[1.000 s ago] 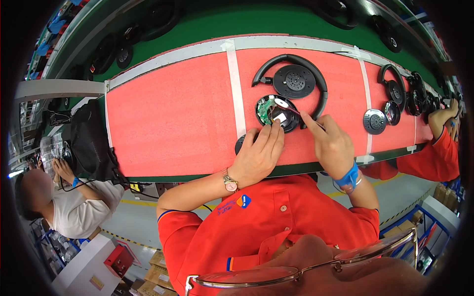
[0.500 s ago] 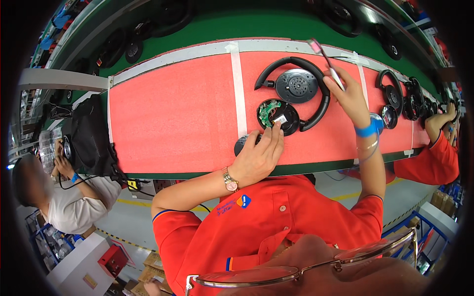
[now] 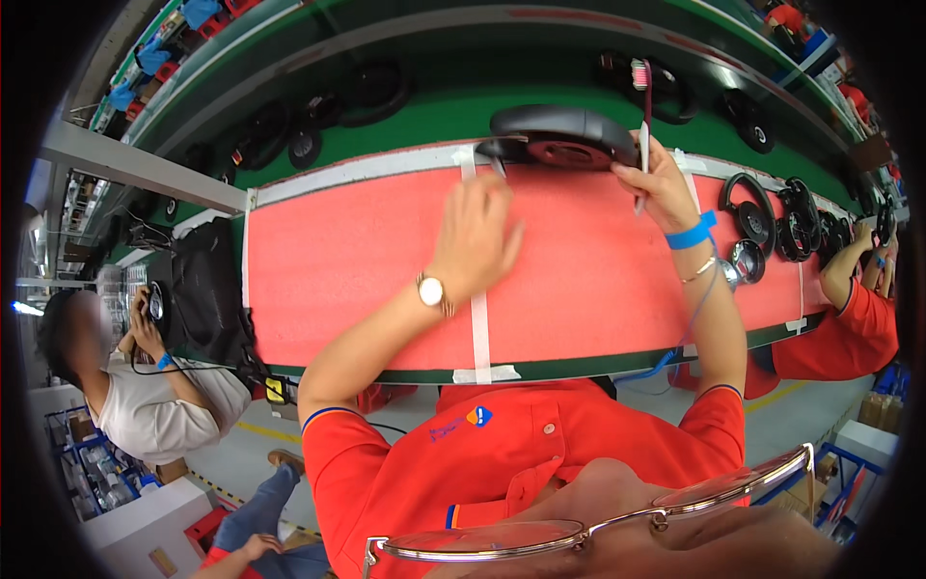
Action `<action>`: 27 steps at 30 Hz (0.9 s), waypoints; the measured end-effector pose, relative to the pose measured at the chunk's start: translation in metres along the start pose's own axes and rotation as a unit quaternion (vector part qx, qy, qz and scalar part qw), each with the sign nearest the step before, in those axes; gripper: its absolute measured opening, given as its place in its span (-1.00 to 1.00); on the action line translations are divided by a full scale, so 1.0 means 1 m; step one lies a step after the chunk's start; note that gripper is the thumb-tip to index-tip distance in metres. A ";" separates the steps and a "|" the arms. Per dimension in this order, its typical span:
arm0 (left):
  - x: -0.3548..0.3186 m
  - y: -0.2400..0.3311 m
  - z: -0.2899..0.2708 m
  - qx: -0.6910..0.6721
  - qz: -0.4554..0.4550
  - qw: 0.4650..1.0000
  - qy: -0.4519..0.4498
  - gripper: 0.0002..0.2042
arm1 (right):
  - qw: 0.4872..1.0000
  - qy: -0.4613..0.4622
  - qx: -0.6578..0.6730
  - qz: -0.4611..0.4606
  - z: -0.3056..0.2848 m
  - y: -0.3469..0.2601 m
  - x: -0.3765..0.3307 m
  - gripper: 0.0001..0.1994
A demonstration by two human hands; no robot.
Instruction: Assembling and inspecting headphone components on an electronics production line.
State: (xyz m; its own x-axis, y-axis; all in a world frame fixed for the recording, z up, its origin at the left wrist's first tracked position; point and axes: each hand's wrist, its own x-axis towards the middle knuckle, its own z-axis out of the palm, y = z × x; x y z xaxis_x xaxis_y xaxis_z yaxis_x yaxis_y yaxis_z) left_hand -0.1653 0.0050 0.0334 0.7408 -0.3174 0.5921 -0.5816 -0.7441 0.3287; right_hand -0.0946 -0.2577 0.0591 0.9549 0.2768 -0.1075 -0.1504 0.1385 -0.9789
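A black over-ear headphone (image 3: 579, 130) is raised over the far edge of the pink mat, tilted nearly edge-on. My right hand (image 3: 664, 188) grips its right end and also holds a toothbrush (image 3: 644, 101) upright, bristles at the top. Just below the headphone's left end is my left hand (image 3: 475, 236), holding nothing, fingers apart and slightly blurred. Whether its fingertips touch the dark ear cup there cannot be made out. The opened ear cup's circuit board is hidden from this angle.
The pink mat (image 3: 357, 280) has white tape strips across it. More headphones (image 3: 752, 217) lie at the right, near a co-worker's arm (image 3: 841, 262). Beyond runs a green conveyor belt (image 3: 444, 106) carrying headphone parts. A black bag (image 3: 207, 285) sits at the left, beside another seated person.
The headphone has been lifted off the mat toward the far edge, now in my right hand together with the toothbrush. My left hand has left the ear cup and moved left and away.
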 end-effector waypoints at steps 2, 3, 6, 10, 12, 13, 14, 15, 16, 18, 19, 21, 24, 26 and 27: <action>0.034 -0.035 0.013 -0.011 -0.023 0.999 0.043 -0.73 | 0.965 0.038 -0.141 -0.218 0.016 0.006 0.019 -0.87; 0.049 -0.049 0.024 -0.004 -0.043 0.998 0.038 -0.75 | 0.959 0.039 -0.140 -0.245 0.012 0.019 0.035 -0.84; 0.072 -0.094 0.054 0.038 -0.078 0.996 0.011 -0.78 | 0.928 0.118 -0.265 -0.234 0.021 0.039 0.063 -0.80; 0.095 -0.118 0.069 0.071 -0.155 0.985 0.008 -0.83 | 0.920 0.166 -0.280 -0.217 0.032 0.040 0.086 -0.80; 0.109 -0.121 0.076 0.068 -0.158 0.984 0.039 -0.84 | 0.963 0.225 -0.031 -0.148 0.039 0.039 0.100 -0.62; 0.116 -0.122 0.080 0.079 -0.157 0.982 0.075 -0.84 | 0.962 0.230 0.028 -0.147 0.042 0.039 0.105 -0.55; 0.125 -0.123 0.086 0.088 -0.155 0.978 0.111 -0.84 | 0.962 0.228 0.029 -0.149 0.041 0.044 0.111 -0.55; 0.133 -0.124 0.089 0.093 -0.162 0.976 0.110 -0.81 | 0.960 0.247 0.052 -0.124 0.040 0.053 0.118 -0.62; 0.141 -0.123 0.093 0.094 -0.176 0.974 0.109 -0.79 | 0.956 0.265 0.074 -0.098 0.036 0.059 0.124 -0.67; 0.150 -0.129 0.104 0.110 -0.169 0.965 0.170 -0.80 | 0.966 0.242 0.070 -0.053 0.031 0.061 0.128 -0.75; 0.155 -0.130 0.108 0.113 -0.162 0.965 0.172 -0.81 | 0.969 0.222 0.091 -0.053 0.029 0.065 0.130 -0.78; 0.164 -0.126 0.122 0.109 -0.141 0.968 0.175 -0.80 | 0.972 0.200 0.112 -0.052 0.029 0.069 0.130 -0.80; 0.172 -0.115 0.140 0.092 -0.115 0.976 0.164 -0.70 | 0.961 0.230 0.145 -0.044 0.033 0.072 0.130 -0.75; 0.174 -0.105 0.145 0.071 -0.085 0.989 0.095 -0.59 | 0.952 0.269 0.100 -0.109 0.037 0.078 0.131 -0.61; 0.173 -0.105 0.144 0.073 -0.086 0.989 0.096 -0.59 | 0.967 0.231 0.076 -0.071 0.031 0.077 0.129 -0.53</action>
State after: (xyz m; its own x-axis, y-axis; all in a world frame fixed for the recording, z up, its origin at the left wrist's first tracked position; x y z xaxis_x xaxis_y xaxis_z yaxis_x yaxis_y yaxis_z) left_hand 0.0726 -0.0561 -0.0049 0.7390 -0.0710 0.6699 -0.3873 -0.8585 0.3362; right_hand 0.0093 -0.1819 -0.0243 0.9758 -0.2054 -0.0753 -0.0125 0.2914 -0.9565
